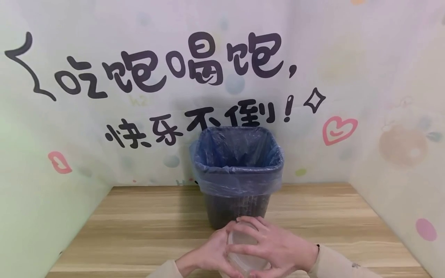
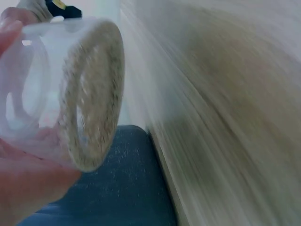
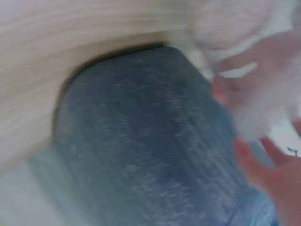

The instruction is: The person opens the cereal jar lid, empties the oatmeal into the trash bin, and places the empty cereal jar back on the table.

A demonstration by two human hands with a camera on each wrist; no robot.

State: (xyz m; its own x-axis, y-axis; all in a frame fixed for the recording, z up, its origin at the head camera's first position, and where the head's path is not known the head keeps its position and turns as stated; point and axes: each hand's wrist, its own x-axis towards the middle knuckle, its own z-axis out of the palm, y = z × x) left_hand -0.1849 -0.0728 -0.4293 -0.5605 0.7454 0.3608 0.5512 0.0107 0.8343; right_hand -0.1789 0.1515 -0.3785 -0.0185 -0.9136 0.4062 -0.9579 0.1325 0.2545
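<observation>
My left hand [image 1: 212, 249] and right hand [image 1: 281, 243] hold a clear round plastic container [image 1: 240, 238] between them, fingers spread around its sides and top. In the left wrist view, beige grainy contents [image 2: 106, 84] form a layer at the container's base. The base is held off the tabletop. Just beyond the hands stands a dark trash bin [image 1: 236, 210] lined with a translucent blue bag [image 1: 240, 183]. The right wrist view is blurred, with the bin's side filling much of it and the right fingers [image 3: 256, 167] at the container.
The bin stands upright on a wood-grain table [image 1: 139, 224], near the back wall [image 1: 167, 23] printed with black lettering and pink hearts. Its bag folds over the rim, and the visible interior is blue liner. Pale walls close off both sides.
</observation>
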